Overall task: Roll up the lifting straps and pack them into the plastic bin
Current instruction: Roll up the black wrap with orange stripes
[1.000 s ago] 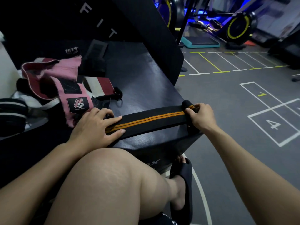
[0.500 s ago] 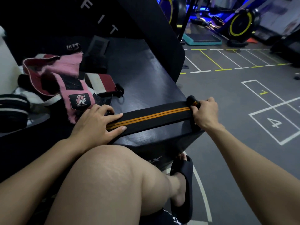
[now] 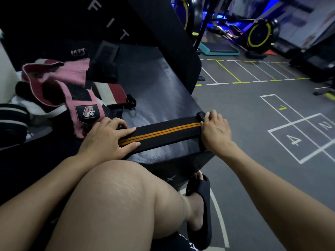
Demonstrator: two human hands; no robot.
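Note:
A black lifting strap with two orange stripes (image 3: 163,132) lies stretched flat across the near corner of a black padded box (image 3: 155,91). My left hand (image 3: 107,138) presses its left end flat, fingers spread over the fabric. My right hand (image 3: 214,131) is closed around the strap's right end at the box edge, where a small rolled black tip (image 3: 200,115) shows above my fingers. A pile of other straps, pink (image 3: 72,91) and maroon-and-white (image 3: 110,92), sits behind my left hand. No plastic bin is visible.
A black strap (image 3: 106,64) lies further back on the box. A black-and-white roll (image 3: 10,122) sits at the far left. A tall black panel (image 3: 163,33) rises behind. My knee and sandalled foot (image 3: 201,205) are below. Grey floor (image 3: 253,124) with painted lines is to the right.
My right hand has shifted a little inward along the strap with the rolled tip, so the flat stretch looks slightly shorter. My left hand stays pressed on the left end.

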